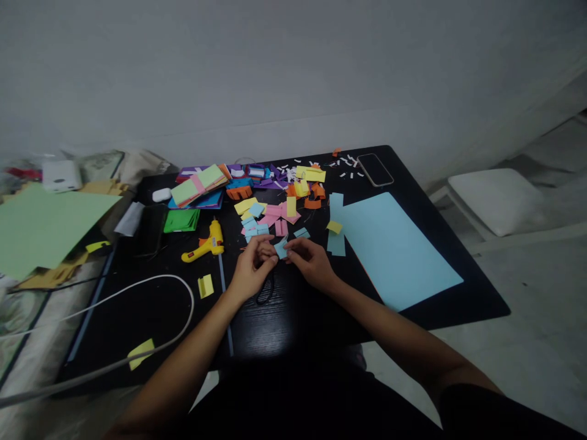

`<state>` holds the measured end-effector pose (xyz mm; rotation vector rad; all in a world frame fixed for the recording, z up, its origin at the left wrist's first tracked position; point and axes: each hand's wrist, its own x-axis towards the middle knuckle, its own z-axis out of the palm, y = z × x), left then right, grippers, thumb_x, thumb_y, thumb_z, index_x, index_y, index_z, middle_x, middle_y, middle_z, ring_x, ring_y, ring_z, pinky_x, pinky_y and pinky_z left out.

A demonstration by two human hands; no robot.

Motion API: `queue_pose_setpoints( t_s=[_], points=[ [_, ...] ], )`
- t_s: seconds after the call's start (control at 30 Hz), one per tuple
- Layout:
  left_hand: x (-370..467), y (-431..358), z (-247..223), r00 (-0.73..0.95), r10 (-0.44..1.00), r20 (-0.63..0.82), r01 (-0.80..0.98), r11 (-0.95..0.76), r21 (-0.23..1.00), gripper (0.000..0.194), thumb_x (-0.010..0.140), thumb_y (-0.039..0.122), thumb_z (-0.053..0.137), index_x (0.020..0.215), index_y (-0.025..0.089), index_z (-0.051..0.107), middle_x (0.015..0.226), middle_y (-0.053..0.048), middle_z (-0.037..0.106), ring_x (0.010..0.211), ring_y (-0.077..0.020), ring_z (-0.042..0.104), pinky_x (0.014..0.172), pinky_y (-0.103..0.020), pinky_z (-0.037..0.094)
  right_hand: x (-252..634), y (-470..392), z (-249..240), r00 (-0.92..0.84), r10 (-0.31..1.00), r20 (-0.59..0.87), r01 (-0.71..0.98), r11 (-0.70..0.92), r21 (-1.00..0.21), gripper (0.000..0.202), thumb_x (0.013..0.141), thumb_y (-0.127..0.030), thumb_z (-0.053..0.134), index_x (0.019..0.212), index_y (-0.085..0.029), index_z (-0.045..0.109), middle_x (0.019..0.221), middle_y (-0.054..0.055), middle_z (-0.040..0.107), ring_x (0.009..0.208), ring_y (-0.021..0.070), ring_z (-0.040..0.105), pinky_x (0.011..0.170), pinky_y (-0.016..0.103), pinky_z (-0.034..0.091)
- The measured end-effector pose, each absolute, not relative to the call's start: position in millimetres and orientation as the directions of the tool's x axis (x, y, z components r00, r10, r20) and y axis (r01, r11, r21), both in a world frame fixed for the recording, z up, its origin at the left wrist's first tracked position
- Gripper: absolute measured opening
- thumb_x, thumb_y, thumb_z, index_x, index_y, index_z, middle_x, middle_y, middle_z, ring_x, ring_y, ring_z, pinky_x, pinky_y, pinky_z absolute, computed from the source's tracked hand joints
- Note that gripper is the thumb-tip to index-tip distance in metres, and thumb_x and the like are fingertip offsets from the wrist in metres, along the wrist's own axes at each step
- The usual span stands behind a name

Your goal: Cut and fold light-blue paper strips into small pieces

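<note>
Between my fingertips is a small light blue paper piece (281, 247), held above the black table near its middle. My left hand (253, 266) has its fingers closed on the piece's left side. From the right, my right hand (310, 260) pinches the same piece. Just beyond my hands lie folded blue paper pieces (257, 232) and pink paper pieces (273, 214). A yellow glue gun (208, 244) rests to the left of my left hand. A large light blue sheet (398, 250) lies right of my right hand.
A white cable (178, 330) loops across the left of the black table (275, 324). Stacked coloured papers (199, 186), orange pieces (313, 203) and white scraps stand farther back. A phone (375, 170) lies at the back right, and a white stool (495, 198) is beyond.
</note>
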<state>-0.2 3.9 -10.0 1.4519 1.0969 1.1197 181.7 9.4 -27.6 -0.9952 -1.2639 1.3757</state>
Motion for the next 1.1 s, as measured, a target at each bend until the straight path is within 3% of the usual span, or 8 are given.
queue_pose_setpoints(
  t_s=[0.13, 0.23, 0.33, 0.43, 0.63, 0.83, 1.1],
  points=[
    [-3.0, 5.7, -9.9, 0.149, 0.985, 0.090, 0.199, -0.119, 0.973, 0.023, 0.094, 0.037, 0.065, 0.106, 0.019, 0.070, 0.087, -0.002, 0.065, 0.073, -0.0142, 0.062, 0.068, -0.027, 0.051, 183.9, 7.7, -25.9, -0.237, 0.969, 0.066, 0.002, 0.069, -0.998, 0.010, 0.086, -0.024, 0.064, 0.093, -0.022, 0.070, 0.086, 0.001, 0.072, 0.076, 0.0161, 0.069, 0.075, 0.031, 0.058],
    [-1.5, 8.1, -11.1, 0.122, 0.992, 0.031, 0.205, -0.055, 0.977, 0.025, 0.088, 0.042, 0.071, 0.094, 0.018, 0.071, 0.078, -0.001, 0.067, 0.065, -0.0132, 0.060, 0.063, -0.026, 0.051, 183.2, 6.3, -26.6, -0.260, 0.963, 0.075, 0.043, 0.089, -0.995, 0.010, 0.086, -0.024, 0.064, 0.094, -0.022, 0.071, 0.086, 0.001, 0.072, 0.076, 0.0166, 0.069, 0.074, 0.031, 0.058],
    [0.2, 10.4, -10.1, 0.150, 0.988, -0.038, 0.074, 0.027, 0.997, 0.030, 0.082, 0.046, 0.077, 0.090, 0.017, 0.069, 0.070, 0.001, 0.066, 0.060, -0.0131, 0.061, 0.058, -0.025, 0.052, 180.9, 8.1, -29.1, -0.227, 0.971, 0.074, -0.096, 0.053, -0.994, 0.015, 0.085, -0.028, 0.069, 0.098, -0.023, 0.067, 0.089, 0.001, 0.071, 0.081, 0.0174, 0.070, 0.075, 0.032, 0.060],
    [0.9, 11.9, -6.6, 0.166, 0.985, -0.053, 0.009, 0.052, 0.999, 0.032, 0.078, 0.046, 0.081, 0.086, 0.017, 0.068, 0.069, 0.001, 0.067, 0.060, -0.0127, 0.062, 0.058, -0.025, 0.055, 180.7, 13.0, -31.2, -0.187, 0.982, -0.008, -0.237, -0.053, -0.970, 0.033, 0.077, -0.032, 0.080, 0.103, -0.024, 0.061, 0.086, 0.000, 0.071, 0.077, 0.0165, 0.071, 0.073, 0.032, 0.062],
    [1.3, 11.1, -3.8, 0.183, 0.979, -0.091, -0.015, 0.095, 0.995, 0.034, 0.076, 0.045, 0.083, 0.085, 0.017, 0.066, 0.068, 0.002, 0.067, 0.060, -0.0130, 0.065, 0.060, -0.026, 0.057, 185.8, 18.9, -31.1, -0.185, 0.977, -0.104, -0.272, -0.153, -0.950, 0.044, 0.069, -0.038, 0.088, 0.101, -0.023, 0.062, 0.080, -0.002, 0.072, 0.069, 0.0150, 0.070, 0.073, 0.034, 0.063],
    [-0.1, 9.6, -7.3, 0.204, 0.977, -0.066, 0.071, 0.053, 0.996, 0.032, 0.082, 0.047, 0.078, 0.085, 0.016, 0.068, 0.066, 0.000, 0.068, 0.059, -0.0146, 0.066, 0.060, -0.027, 0.057, 184.1, 16.0, -32.3, -0.187, 0.980, -0.070, -0.238, -0.114, -0.965, 0.039, 0.071, -0.034, 0.087, 0.099, -0.023, 0.062, 0.080, -0.002, 0.071, 0.072, 0.0154, 0.070, 0.075, 0.033, 0.061],
    [2.1, 8.3, -14.1, 0.173, 0.984, -0.031, 0.096, 0.014, 0.995, 0.032, 0.085, 0.049, 0.074, 0.086, 0.018, 0.067, 0.069, 0.001, 0.068, 0.060, -0.0146, 0.067, 0.061, -0.027, 0.057, 181.8, 11.5, -31.1, -0.167, 0.984, 0.054, -0.086, 0.040, -0.995, 0.020, 0.082, -0.037, 0.075, 0.089, -0.023, 0.064, 0.088, 0.002, 0.071, 0.083, 0.0173, 0.069, 0.080, 0.032, 0.059]
  ],
)
